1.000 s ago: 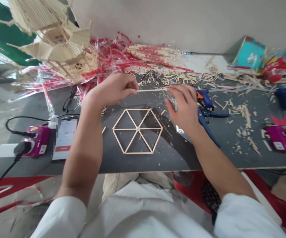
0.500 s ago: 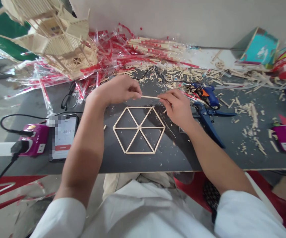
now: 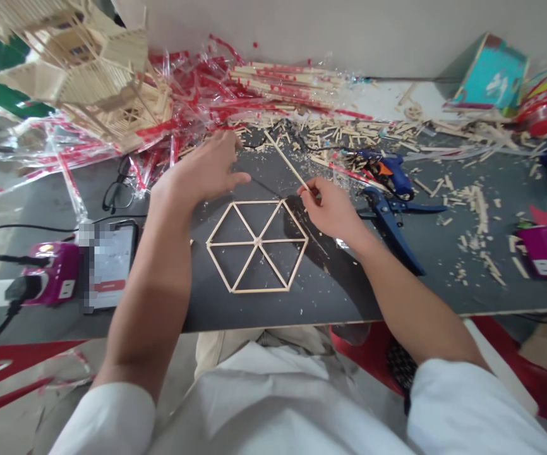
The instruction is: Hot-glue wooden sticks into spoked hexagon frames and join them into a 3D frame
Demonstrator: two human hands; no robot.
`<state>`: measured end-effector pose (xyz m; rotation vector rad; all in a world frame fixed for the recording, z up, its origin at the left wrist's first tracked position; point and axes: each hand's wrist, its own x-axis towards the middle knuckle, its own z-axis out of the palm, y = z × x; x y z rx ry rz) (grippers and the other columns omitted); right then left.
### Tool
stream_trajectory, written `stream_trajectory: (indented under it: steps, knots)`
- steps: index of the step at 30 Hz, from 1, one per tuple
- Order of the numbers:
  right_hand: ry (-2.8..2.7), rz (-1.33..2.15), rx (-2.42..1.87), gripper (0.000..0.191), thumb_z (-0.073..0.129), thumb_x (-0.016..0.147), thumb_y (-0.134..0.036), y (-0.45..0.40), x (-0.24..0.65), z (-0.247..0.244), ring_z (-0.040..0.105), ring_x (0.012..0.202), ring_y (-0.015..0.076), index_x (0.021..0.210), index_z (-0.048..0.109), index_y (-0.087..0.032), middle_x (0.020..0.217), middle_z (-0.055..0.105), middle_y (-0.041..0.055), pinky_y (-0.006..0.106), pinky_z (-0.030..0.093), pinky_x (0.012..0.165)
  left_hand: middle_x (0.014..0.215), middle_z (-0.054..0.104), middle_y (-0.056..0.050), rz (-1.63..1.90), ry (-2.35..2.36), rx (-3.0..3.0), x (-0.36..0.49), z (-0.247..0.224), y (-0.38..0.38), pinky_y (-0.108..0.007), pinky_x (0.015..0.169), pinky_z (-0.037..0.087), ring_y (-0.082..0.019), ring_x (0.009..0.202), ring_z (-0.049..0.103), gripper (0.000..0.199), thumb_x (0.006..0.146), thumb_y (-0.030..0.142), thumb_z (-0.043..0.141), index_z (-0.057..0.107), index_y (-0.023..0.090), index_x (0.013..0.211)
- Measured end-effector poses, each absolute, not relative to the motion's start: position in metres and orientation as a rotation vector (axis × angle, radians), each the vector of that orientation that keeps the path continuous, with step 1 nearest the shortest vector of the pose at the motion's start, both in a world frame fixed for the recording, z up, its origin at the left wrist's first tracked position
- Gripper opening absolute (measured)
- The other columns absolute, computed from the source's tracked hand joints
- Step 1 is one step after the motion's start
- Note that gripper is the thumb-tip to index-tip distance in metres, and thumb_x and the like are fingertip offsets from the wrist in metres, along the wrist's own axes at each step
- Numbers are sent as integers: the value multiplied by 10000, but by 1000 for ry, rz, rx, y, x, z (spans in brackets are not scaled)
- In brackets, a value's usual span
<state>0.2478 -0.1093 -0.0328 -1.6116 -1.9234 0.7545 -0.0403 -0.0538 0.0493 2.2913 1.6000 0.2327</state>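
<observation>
"Swung round from lying level between my hands, the thin wooden stick [image 3: 287, 159] now slants up and away to the left, and my left hand [image 3: 210, 165] has let go of it."

"How do your hands stand?"

"Left is well open, thumb apart from the fingers, bare of any hold. My right hand [image 3: 328, 208] is closed in a pinch on the stick's near end."

"And the hexagon?"

"That hexagonal frame [image 3: 258, 241], its 6 spokes meeting at the hub, lies flat on the tabletop [image 3: 340, 303], nearer to me and apart from both hands."

"What crowds you?"

"Blue cutters [image 3: 391, 230] lie just right of my right hand, with a blue glue gun [image 3: 399, 174] behind them. Short offcuts [image 3: 349, 134] are strewn along the back; whether the stick's tip touches them, I can't tell. Past those, red-and-clear wrappers [image 3: 192, 95] and bundled sticks [image 3: 283, 82] pile up. On my left are glasses [image 3: 120, 194], a phone [image 3: 112, 265] close beside my forearm, and a purple socket block [image 3: 55, 272]."

"The surface and room?"

"Dark grey, speckled with chips, with a pale front edge. A slatted wooden model [image 3: 98, 82] rises at back left, a turquoise box [image 3: 494, 72] tilts at back right, and a plain wall [image 3: 349, 31] stands behind."
</observation>
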Motion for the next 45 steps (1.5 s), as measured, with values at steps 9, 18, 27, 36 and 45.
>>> stream_trajectory:
  steps: [9,18,27,36,45]
  knots:
    - [-1919,926,-1650,169,749,1003,-377,-114,235,-26,547,684,178,959,790,-220,722,638,-5,354,407,737,1090,824,-93,149,1439,2455,-22,41,-102,-404,920,559,-289,1013,754,233,1049,285,650,845,223,1160]
    - [-1888,925,-1677,179,773,982,-358,-117,230,-28,531,656,173,915,826,-201,662,600,-8,359,389,719,1242,797,-150,200,1526,2452,-7,-4,-101,-463,1006,590,-367,1243,735,273,1114,305,660,900,213,1208]
    - [-1895,933,-1655,170,817,963,-375,-117,230,-32,518,647,172,931,833,-209,667,585,-12,364,396,716,1188,801,-148,290,1486,2458,-8,-17,-97,-466,999,584,-359,1224,726,271,1109,285,638,894,206,1152]
    - [-1884,942,-1673,100,833,939,-297,-117,227,-29,545,669,177,949,827,-197,669,594,-17,365,402,742,1176,807,-143,344,1450,2425,-9,-23,-94,-468,1046,576,-346,1218,724,262,1100,268,641,893,201,1116]
    - [-1896,908,-1643,115,818,956,-300,-116,225,-33,541,660,176,891,793,-209,667,581,-20,363,407,745,1168,817,-138,356,1424,2434,-10,-24,-93,-462,1036,586,-339,1221,724,266,1094,269,634,896,218,1090]
